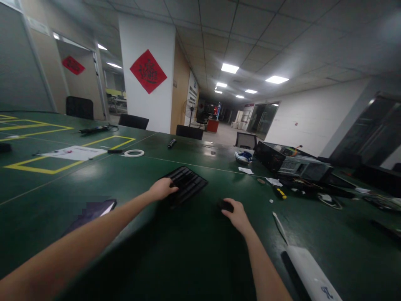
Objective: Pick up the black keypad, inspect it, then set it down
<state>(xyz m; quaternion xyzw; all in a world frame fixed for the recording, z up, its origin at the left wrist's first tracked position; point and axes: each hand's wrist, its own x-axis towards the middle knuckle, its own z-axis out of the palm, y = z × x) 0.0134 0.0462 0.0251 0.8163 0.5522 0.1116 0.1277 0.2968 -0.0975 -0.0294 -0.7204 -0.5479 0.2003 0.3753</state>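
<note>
A flat black rectangular panel [191, 180], ribbed or gridded in rows, is tilted just above or on the green table; I cannot tell which. My left hand [161, 189] is closed on its near left edge, thumb on top. To the right, apart from the panel, my right hand [237, 214] is closed around a small dark object [224, 205]. That object is blurred, and the fingers cover part of it. Beside my left forearm lies a dark flat item with a pale edge [109, 207], partly blurred out.
The green table [188, 259] stretches far back. At right are an opened computer case [300, 167], a yellow-and-black tool [281, 193], cables and a white box-like device [313, 271] with a cord. At left lie a white tape roll [134, 153] and a paper sheet [73, 153]. Chairs line the far edge.
</note>
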